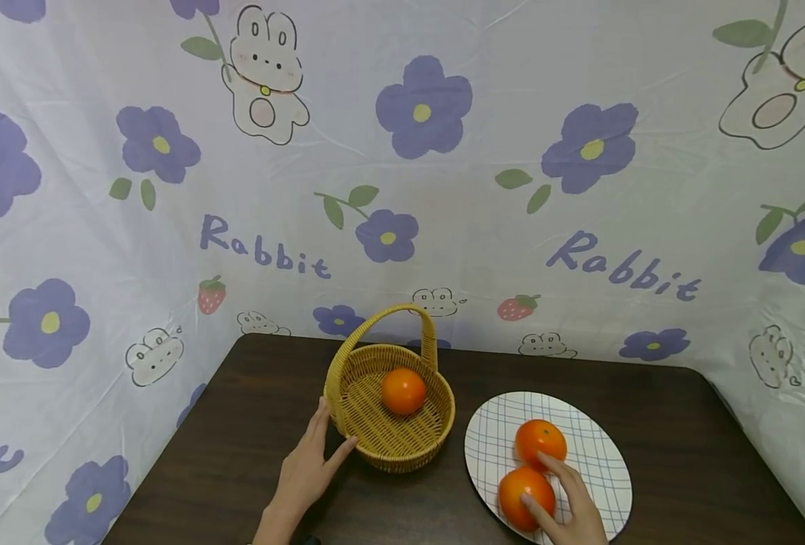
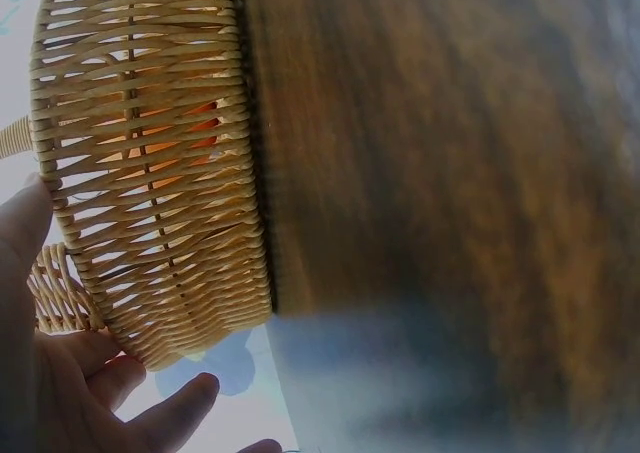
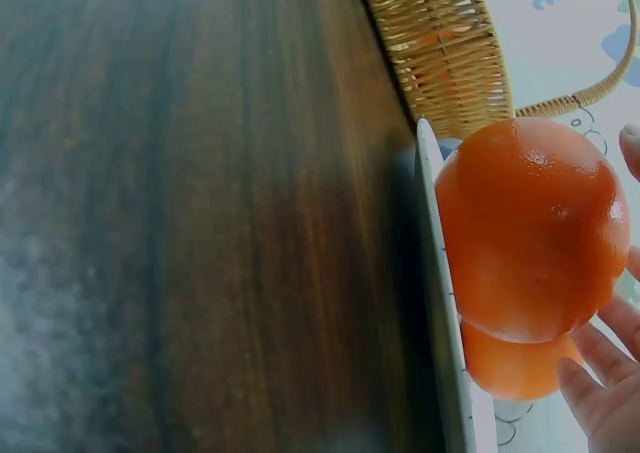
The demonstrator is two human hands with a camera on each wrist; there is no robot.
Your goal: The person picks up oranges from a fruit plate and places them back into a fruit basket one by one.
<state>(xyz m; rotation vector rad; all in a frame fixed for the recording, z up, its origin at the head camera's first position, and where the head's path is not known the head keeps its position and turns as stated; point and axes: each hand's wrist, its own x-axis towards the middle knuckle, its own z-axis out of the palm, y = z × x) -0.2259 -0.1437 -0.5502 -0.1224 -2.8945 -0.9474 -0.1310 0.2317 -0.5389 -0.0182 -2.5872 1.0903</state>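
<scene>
A yellow wicker basket (image 1: 402,457) with a tall arched handle has one orange (image 1: 403,391) inside. My left hand (image 1: 305,467) rests against the basket's left side, its thumb at the near rim and its fingers extended beside the handle base. In the left wrist view, the fingers (image 2: 180,408) reach past the woven wall. To the right, two oranges sit close together on a white plate (image 1: 596,462) with blue grid lines: a far orange (image 1: 537,440) and a near orange (image 1: 521,496). My right hand (image 1: 573,507) is at the near orange, thumb and forefinger spread over it.
All of this stands on a dark brown wooden table (image 1: 225,446). A white cloth (image 1: 484,197) printed with purple flowers and rabbits hangs behind the table and along its sides. The basket stands left of the plate, a narrow strip of tabletop between them.
</scene>
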